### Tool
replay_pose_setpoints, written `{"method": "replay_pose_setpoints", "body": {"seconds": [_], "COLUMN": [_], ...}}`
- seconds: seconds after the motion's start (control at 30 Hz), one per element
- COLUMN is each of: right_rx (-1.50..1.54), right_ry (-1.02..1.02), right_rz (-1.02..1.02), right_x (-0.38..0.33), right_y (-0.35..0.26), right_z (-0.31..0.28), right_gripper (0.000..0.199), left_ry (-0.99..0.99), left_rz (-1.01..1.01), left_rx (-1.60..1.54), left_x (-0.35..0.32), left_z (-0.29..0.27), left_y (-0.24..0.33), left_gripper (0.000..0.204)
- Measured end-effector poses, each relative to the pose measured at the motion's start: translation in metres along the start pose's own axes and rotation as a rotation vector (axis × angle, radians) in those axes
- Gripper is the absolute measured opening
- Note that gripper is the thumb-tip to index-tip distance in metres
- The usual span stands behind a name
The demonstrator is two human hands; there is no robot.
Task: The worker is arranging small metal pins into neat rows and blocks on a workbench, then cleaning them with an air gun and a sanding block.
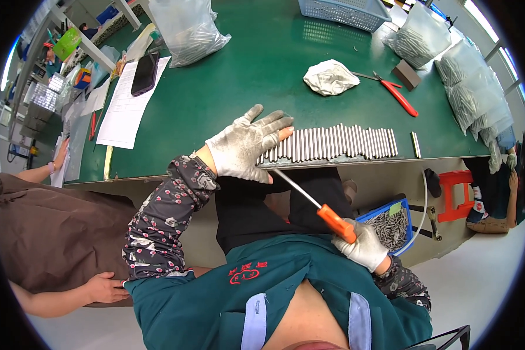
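Note:
A row of slim metal rods (pixel 332 143) lies side by side along the front edge of the green table. My gloved left hand (pixel 245 143) rests flat over the row's left end, fingers stretched out and apart. In front of the table edge, my gloved right hand (pixel 361 245) is closed around the orange handle of a long-shafted screwdriver (pixel 332 220). The shaft slants up and left, its tip close to the left hand's thumb and the end of the row. One single rod (pixel 415 144) stands apart to the right.
Beyond the rods lie a crumpled white cloth (pixel 331 77), red-handled pliers (pixel 398 96) and a brown block (pixel 407 75). Bags of rods (pixel 469 87) line the right side. A phone (pixel 145 74) lies on paper. Below is a blue bin (pixel 409 224). Another person's hand (pixel 106 287) is at left.

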State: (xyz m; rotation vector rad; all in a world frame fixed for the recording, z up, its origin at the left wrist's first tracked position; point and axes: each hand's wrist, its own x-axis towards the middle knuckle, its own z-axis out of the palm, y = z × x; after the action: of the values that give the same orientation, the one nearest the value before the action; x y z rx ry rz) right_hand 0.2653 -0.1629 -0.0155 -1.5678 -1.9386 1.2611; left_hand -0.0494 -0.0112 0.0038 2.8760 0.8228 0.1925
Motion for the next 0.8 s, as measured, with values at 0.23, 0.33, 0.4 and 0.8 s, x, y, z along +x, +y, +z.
{"method": "replay_pose_setpoints", "body": {"seconds": [0.23, 0.33, 0.4, 0.8], "right_rx": [0.141, 0.126, 0.135, 0.075], "right_ry": [-0.021, -0.045, -0.055, -0.125], "right_rz": [-0.016, -0.019, -0.027, -0.051], "right_x": [0.001, 0.001, 0.002, 0.020], "right_y": [0.002, 0.009, 0.009, -0.010], "right_z": [-0.001, 0.000, 0.002, 0.010], "right_gripper": [0.036, 0.037, 0.037, 0.032], "left_ry": [0.008, 0.122, 0.117, 0.022], "left_rz": [-0.013, -0.078, -0.133, -0.136], "left_rx": [0.000, 0.089, 0.082, -0.012], "left_x": [-0.006, -0.023, -0.047, -0.051], "left_z": [-0.009, -0.029, -0.030, -0.003], "left_y": [-0.003, -0.010, -0.016, -0.001], "left_gripper": [0.109, 0.108, 0.111, 0.107]}}
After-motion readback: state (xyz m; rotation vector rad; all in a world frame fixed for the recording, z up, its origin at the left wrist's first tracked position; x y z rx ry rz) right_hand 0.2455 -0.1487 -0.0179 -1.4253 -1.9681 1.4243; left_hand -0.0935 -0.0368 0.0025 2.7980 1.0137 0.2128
